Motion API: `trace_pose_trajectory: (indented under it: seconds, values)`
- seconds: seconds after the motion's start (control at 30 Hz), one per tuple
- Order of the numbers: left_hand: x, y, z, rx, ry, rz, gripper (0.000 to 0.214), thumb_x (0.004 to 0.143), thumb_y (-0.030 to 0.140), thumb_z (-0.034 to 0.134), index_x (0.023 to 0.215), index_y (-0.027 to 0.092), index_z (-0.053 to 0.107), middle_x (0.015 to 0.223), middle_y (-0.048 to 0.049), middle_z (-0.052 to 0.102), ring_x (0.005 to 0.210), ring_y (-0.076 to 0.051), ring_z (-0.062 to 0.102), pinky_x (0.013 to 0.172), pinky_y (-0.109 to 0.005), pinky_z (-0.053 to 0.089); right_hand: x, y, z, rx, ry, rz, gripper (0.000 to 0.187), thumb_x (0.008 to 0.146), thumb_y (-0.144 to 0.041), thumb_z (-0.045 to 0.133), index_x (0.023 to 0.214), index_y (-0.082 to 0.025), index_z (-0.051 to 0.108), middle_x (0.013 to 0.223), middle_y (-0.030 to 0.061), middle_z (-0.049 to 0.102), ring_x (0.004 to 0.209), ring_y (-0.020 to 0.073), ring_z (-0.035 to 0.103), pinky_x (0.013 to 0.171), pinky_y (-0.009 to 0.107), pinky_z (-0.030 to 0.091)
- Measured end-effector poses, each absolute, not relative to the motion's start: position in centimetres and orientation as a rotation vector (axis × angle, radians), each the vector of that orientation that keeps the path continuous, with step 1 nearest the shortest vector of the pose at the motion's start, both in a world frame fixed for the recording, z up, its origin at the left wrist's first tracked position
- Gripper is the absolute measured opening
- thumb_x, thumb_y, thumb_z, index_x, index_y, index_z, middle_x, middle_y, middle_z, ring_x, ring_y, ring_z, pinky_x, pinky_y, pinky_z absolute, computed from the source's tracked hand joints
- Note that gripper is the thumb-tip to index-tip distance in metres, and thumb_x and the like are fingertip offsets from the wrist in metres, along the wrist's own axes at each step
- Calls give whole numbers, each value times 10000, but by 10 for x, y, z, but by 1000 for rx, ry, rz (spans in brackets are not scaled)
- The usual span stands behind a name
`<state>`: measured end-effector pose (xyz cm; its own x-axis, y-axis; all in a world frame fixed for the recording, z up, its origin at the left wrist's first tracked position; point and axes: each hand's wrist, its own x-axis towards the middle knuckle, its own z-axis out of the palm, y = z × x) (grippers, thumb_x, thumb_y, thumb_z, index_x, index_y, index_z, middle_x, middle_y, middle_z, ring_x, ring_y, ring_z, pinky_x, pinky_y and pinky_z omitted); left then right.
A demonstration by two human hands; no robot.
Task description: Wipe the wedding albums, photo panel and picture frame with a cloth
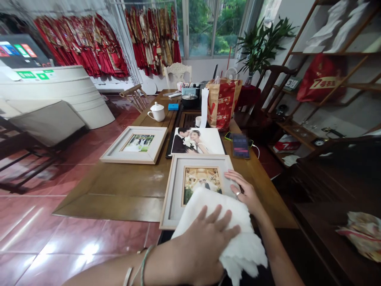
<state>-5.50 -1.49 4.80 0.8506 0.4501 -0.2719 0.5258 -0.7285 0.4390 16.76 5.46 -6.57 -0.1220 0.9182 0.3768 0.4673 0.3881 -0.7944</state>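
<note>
My left hand [205,242] lies palm down on a folded white cloth [196,202], its fingers spread and pressing it onto the lower part of a framed wedding photo [175,174]. The cloth's ragged edge hangs past the frame's lower right corner. My right hand [244,190], with a ring, rests with fingers stretched out on the frame's right side. The cloth hides the lower right of the picture. Just beyond the frame lies an unframed couple portrait [211,141]. A second framed photo [160,145] lies flat to the left.
On the wooden table [119,186] stand a lidded white cup [157,112], a blue box [173,107], a black pot [189,101] and a red-and-brown paper bag [222,105]. A phone [240,145] with a cable lies at the right edge. Crumpled packaging [361,234] sits at far right.
</note>
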Motion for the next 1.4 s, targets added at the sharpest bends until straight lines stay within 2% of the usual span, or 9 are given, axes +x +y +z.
trace_pose_trajectory:
  seconds: [0.07, 0.27, 0.5, 0.67, 0.8, 0.9, 1.1, 1.23, 1.4]
  values:
    - [-55, -11, 50, 2500, 680, -205, 723, 766, 195, 519, 1449, 225, 284, 1542, -77, 212, 1418, -276, 97, 1140, -515, 163, 168, 55, -66, -1210, -1753, 630, 312, 880, -255, 493, 1156, -232, 639, 1271, 91, 608, 1286, 256, 463, 1088, 491, 348]
    - [-52, 1, 43, 2578, 979, -288, 694, 731, 185, 550, 1401, 229, 375, 1509, -77, 305, 1398, -332, 192, 1100, -580, 216, 167, 54, -66, -1214, -1737, 633, 308, 880, -267, 495, 1149, -241, 644, 1258, 83, 620, 1282, 263, 465, 1087, 512, 342]
    - [-55, 54, 22, 2593, 1493, -246, 760, 716, 118, 601, 1421, 179, 324, 1532, -134, 227, 1395, -380, 158, 1062, -604, 259, 167, 55, -69, -1204, -1735, 625, 302, 875, -235, 502, 1141, -240, 644, 1246, 79, 627, 1276, 250, 475, 1088, 506, 346]
    - [-41, 98, 13, 2745, 1261, -66, 742, 747, 73, 485, 1444, 117, 233, 1546, -131, 181, 1418, -306, 105, 1110, -512, 214, 168, 56, -72, -1230, -1704, 602, 302, 833, -182, 512, 1087, -233, 667, 1254, 82, 618, 1247, 254, 507, 1079, 482, 366]
    - [-15, 120, 11, 2837, 1007, -40, 734, 791, 161, 469, 1460, 123, 169, 1555, -85, 170, 1428, -232, 77, 1139, -413, 168, 169, 58, -77, -1273, -1679, 555, 315, 802, -200, 540, 1083, -235, 676, 1218, 76, 643, 1205, 274, 544, 1044, 480, 404]
    - [-3, 128, 13, 2878, 886, -47, 677, 825, 195, 445, 1452, 119, 202, 1547, -77, 203, 1425, -203, 104, 1140, -377, 165, 170, 59, -81, -1281, -1670, 551, 305, 804, -224, 553, 1083, -233, 676, 1206, 77, 652, 1184, 282, 560, 1029, 484, 417]
    - [-24, 115, 17, 2859, 1032, -125, 630, 771, 145, 493, 1382, 90, 349, 1496, -124, 323, 1404, -262, 195, 1113, -497, 215, 170, 58, -79, -1263, -1669, 575, 289, 823, -216, 538, 1079, -232, 671, 1252, 85, 622, 1235, 269, 520, 1055, 478, 393]
    - [-63, 106, 24, 2794, 1239, -169, 668, 736, 108, 513, 1384, 118, 353, 1498, -132, 314, 1403, -292, 193, 1077, -585, 241, 168, 55, -69, -1223, -1722, 621, 299, 856, -207, 504, 1111, -237, 658, 1235, 78, 633, 1265, 252, 488, 1089, 490, 349]
    - [-96, 100, 29, 2715, 1422, -189, 739, 687, 61, 493, 1402, 135, 325, 1511, -113, 291, 1411, -314, 145, 1072, -615, 223, 167, 54, -66, -1217, -1721, 627, 293, 865, -218, 504, 1114, -238, 657, 1229, 75, 635, 1262, 251, 489, 1093, 495, 339]
